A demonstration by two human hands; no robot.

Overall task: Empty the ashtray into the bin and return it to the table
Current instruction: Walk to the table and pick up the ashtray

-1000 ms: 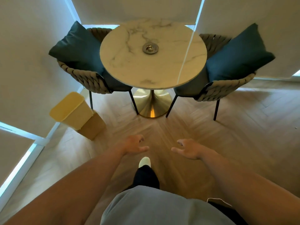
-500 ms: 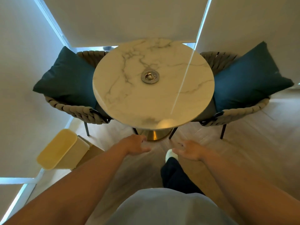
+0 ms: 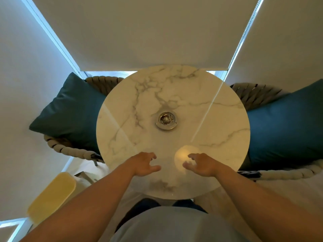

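A round metal ashtray (image 3: pixel 166 120) with ash and butts in its bowl sits near the middle of the round marble table (image 3: pixel 218 140). My left hand (image 3: pixel 144 164) hovers over the table's near part, fingers apart and empty, well short of the ashtray. My right hand (image 3: pixel 201 165) hovers beside it to the right, also spread and empty. A yellow bin (image 3: pixel 52 196) stands on the floor at the lower left, beside the table.
Two woven chairs flank the table, each with a dark teal cushion (image 3: pixel 73 112), the other cushion (image 3: pixel 286 126) on the right. Roller blinds cover the windows behind, and a bead chain (image 3: pixel 239 41) hangs down at the right. My legs press near the table's front edge.
I have walked up to the table. Both hands, earlier over the floor, are now above the tabletop. The ashtray has not moved.
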